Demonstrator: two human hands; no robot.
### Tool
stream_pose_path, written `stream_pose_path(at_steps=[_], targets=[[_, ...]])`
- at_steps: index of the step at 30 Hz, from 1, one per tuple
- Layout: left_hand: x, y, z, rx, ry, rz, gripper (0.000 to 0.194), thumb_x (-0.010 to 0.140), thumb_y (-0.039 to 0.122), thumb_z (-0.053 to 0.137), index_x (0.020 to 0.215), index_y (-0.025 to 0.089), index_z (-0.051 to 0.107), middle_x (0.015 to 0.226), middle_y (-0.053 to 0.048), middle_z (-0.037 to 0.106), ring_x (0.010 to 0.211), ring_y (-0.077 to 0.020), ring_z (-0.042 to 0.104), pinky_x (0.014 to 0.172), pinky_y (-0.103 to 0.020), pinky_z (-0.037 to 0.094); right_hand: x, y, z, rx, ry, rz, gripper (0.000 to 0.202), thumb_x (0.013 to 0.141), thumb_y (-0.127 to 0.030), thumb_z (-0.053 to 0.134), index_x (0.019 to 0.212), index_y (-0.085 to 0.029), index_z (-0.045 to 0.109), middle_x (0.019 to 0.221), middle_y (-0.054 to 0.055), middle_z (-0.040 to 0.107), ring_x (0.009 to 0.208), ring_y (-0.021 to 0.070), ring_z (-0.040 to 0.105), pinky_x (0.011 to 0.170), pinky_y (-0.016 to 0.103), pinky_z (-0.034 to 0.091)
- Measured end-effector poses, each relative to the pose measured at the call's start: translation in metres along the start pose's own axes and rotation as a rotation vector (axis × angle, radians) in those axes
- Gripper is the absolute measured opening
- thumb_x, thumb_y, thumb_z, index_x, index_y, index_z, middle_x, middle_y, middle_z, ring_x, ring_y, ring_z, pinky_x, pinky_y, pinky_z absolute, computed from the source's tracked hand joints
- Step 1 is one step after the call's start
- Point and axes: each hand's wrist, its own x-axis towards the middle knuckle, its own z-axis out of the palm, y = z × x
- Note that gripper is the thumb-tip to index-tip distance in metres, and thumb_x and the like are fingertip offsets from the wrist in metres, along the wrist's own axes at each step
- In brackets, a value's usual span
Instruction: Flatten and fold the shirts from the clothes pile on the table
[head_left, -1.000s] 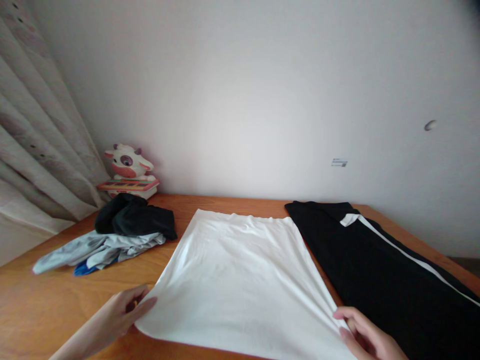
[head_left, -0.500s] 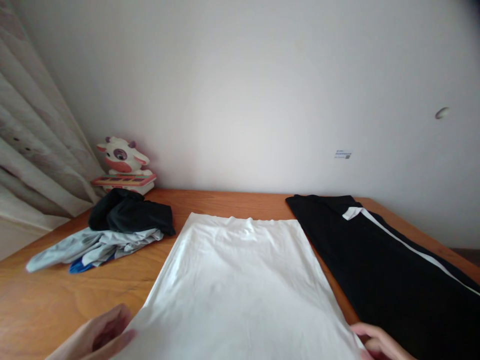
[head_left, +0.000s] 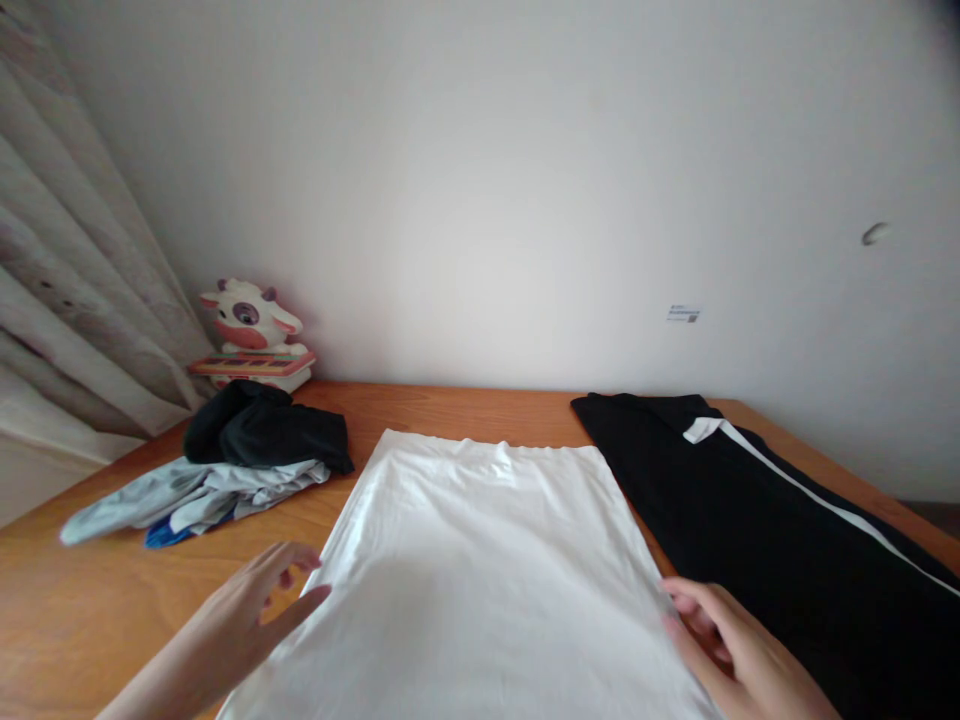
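A white garment [head_left: 480, 560] lies spread flat on the wooden table [head_left: 450, 400], its straight far edge toward the wall. My left hand [head_left: 259, 610] is at its left edge, thumb and fingers apart, with the fingertips near the cloth and nothing gripped. At the right edge, my right hand [head_left: 720, 630] has its thumb and index finger closed around the side of the white garment. Black trousers [head_left: 697, 500] with a white side stripe lie just to the right, partly behind my right hand.
A crumpled black garment [head_left: 274, 430] rests on grey and blue clothing [head_left: 217, 495] at the left. Behind them stands a cow-shaped toy keyboard [head_left: 251, 335]. A curtain [head_left: 75, 260] hangs at the left, and a pale wall closes off the back.
Both hands have moved forward along the garment's sides, away from the near edge. My left hand has also shifted right. The white cloth lies smoother near its sides.
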Motion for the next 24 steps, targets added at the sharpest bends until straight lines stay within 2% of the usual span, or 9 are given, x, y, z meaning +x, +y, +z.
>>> stream_pose_path(at_steps=[2,5,7,9,11,14,19,24], targets=[[0.028,0.041,0.016,-0.039,0.0,0.17,0.035,0.089,0.057,0.056,0.101,0.026,0.068,0.101,-0.005,0.072,0.088,-0.0218,0.069,0.076,-0.031,0.059,0.038,-0.035,0.021,-0.025,0.038,-0.103,0.031,0.095,-0.048,0.049,0.11,-0.028,0.068,0.11,0.009,0.075,0.1,0.0234,0.073,0.084,0.033,0.06],[0.077,0.099,0.063,-0.095,0.057,0.421,0.032,0.098,0.042,0.046,0.117,0.024,0.064,0.122,-0.01,0.069,0.112,-0.0239,0.067,0.095,-0.038,0.057,0.099,-0.084,0.073,-0.116,0.027,-0.241,0.036,0.095,-0.032,0.045,0.124,-0.021,0.064,0.125,0.014,0.07,0.119,0.0266,0.065,0.101,0.042,0.053],[0.107,0.124,0.1,-0.052,0.095,0.487,0.036,0.1,0.034,0.042,0.127,0.019,0.06,0.135,-0.015,0.064,0.129,-0.0263,0.059,0.109,-0.045,0.048,0.13,-0.105,0.11,-0.238,-0.008,-0.231,0.043,0.095,-0.025,0.045,0.134,-0.015,0.059,0.142,0.018,0.06,0.135,0.0289,0.053,0.111,0.045,0.044],[0.128,0.136,0.133,0.05,0.06,0.466,0.042,0.101,0.027,0.038,0.135,0.013,0.056,0.145,-0.019,0.057,0.138,-0.0275,0.051,0.114,-0.046,0.043,0.149,-0.116,0.138,-0.318,-0.098,-0.209,0.048,0.097,-0.023,0.042,0.144,-0.014,0.052,0.156,0.016,0.046,0.146,0.0275,0.039,0.118,0.045,0.034],[0.139,0.136,0.154,0.167,0.015,0.401,0.045,0.102,0.028,0.036,0.14,0.011,0.053,0.151,-0.019,0.052,0.142,-0.0295,0.046,0.118,-0.05,0.036,0.156,-0.117,0.155,-0.341,-0.122,-0.166,0.05,0.099,-0.027,0.042,0.146,-0.013,0.05,0.157,0.016,0.044,0.148,0.0288,0.036,0.121,0.051,0.027],[0.144,0.121,0.162,0.285,0.003,0.286,0.053,0.103,0.041,0.038,0.147,0.014,0.048,0.156,-0.017,0.045,0.147,-0.0311,0.038,0.122,-0.053,0.027,0.156,-0.108,0.161,-0.384,-0.092,-0.039,0.057,0.1,-0.041,0.041,0.15,-0.013,0.046,0.159,0.018,0.039,0.15,0.031,0.032,0.122,0.058,0.019],[0.153,0.085,0.139,0.405,0.004,0.097,0.061,0.102,0.05,0.036,0.152,0.015,0.043,0.161,-0.014,0.036,0.151,-0.0326,0.03,0.123,-0.053,0.022,0.164,-0.088,0.149,-0.495,-0.066,0.125,0.069,0.098,-0.059,0.041,0.153,-0.017,0.043,0.163,0.016,0.032,0.152,0.0339,0.025,0.121,0.056,0.018],[0.17,0.051,0.118,0.454,0.04,0.012,0.06,0.102,0.051,0.036,0.15,0.016,0.046,0.16,-0.015,0.038,0.149,-0.033,0.033,0.12,-0.053,0.027,0.184,-0.066,0.138,-0.506,-0.122,0.08,0.077,0.097,-0.066,0.039,0.156,-0.016,0.038,0.164,0.016,0.03,0.153,0.0304,0.023,0.123,0.05,0.015]])
